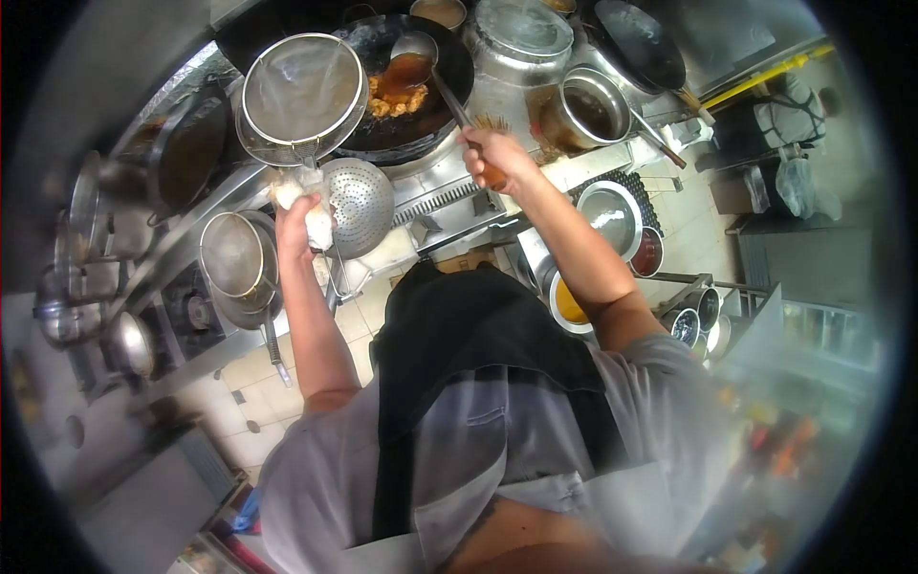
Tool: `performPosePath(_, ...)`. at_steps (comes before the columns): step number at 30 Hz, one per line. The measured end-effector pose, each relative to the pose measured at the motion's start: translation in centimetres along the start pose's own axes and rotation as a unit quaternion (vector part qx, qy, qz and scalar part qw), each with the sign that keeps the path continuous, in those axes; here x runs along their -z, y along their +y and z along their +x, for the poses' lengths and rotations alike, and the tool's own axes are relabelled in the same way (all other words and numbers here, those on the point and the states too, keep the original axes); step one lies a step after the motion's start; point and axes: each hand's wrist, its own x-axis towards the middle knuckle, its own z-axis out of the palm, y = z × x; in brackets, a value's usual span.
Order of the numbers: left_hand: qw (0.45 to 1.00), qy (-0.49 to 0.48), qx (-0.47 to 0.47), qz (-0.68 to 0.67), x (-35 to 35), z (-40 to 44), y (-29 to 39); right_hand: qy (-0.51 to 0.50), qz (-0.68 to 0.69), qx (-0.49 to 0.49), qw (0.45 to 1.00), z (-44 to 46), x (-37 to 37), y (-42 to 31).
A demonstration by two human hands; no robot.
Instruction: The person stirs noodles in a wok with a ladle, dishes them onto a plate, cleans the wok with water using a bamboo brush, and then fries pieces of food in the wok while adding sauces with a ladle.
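Note:
My right hand (497, 161) is closed round the wooden handle of a ladle (449, 94). The ladle's bowl, with brown sauce at it, is over a black wok (449, 72). Browned food pieces (394, 101) lie in the wok, partly beneath the bowl. At the left, my left hand (296, 228) is closed on a white cloth (318, 228). The handle of a round fine-mesh strainer (304, 88) runs down to that cloth; whether my fingers grip the handle too, I cannot tell. Just right of this hand is a perforated skimmer (358, 208).
A steel pot (595, 107) and a lidded pot (524, 33) stand right of the wok. Another dark wok (639, 43) is at the upper right. Below my right forearm are a steel bowl (610, 220) and a yellow-filled container (571, 301). Another strainer (232, 254) rests at left.

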Motion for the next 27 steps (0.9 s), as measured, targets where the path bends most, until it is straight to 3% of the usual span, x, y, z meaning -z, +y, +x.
performPosePath(1, 1.000, -0.002, 0.004, 0.003, 0.1, -0.1, -0.1, 0.053, -0.119, 0.039, 0.991, -0.3, -0.2, 0.3)
performPosePath(3, 1.000, -0.004, 0.008, 0.009, -0.1, -0.3, -0.1, 0.071, -0.160, 0.048, 0.983, -0.2, 0.6, 0.9)
performPosePath(5, 1.000, 0.012, -0.003, 0.009, -0.7, -0.6, 0.0, 0.087, -0.349, 0.116, 0.926, -0.4, 1.8, 1.2)
performPosePath(6, 1.000, 0.010, -0.004, 0.012, -0.9, -0.7, 0.0, 0.087, -0.347, 0.118, 0.926, -0.6, 2.2, 1.2)
performPosePath(8, 1.000, 0.014, -0.003, 0.004, -1.2, -0.8, -0.1, 0.130, -0.500, 0.173, 0.839, -1.2, 2.8, 1.1)
performPosePath(11, 1.000, 0.015, -0.001, 0.015, -1.6, -0.8, -0.2, 0.131, -0.459, 0.162, 0.864, -3.0, 2.9, 0.5)
performPosePath(12, 0.999, 0.038, -0.004, 0.006, -2.3, -1.1, -0.2, 0.139, -0.471, 0.235, 0.839, -3.0, 3.1, 0.7)
performPosePath(13, 0.999, 0.035, -0.009, 0.006, -2.3, -1.1, -0.2, 0.141, -0.471, 0.241, 0.837, -3.2, 3.5, 0.5)
performPosePath(16, 1.000, 0.014, -0.017, 0.006, -2.0, -1.0, -0.7, 0.141, -0.333, 0.242, 0.901, -4.0, 4.2, -0.1)
performPosePath(21, 0.999, 0.030, -0.030, 0.003, -2.1, -1.4, -1.1, 0.113, -0.133, 0.321, 0.931, -3.4, 6.4, -3.8)
performPosePath(27, 1.000, 0.023, -0.017, 0.011, -2.7, -2.7, -0.8, 0.266, -0.142, 0.411, 0.860, 2.9, 10.1, -13.7)
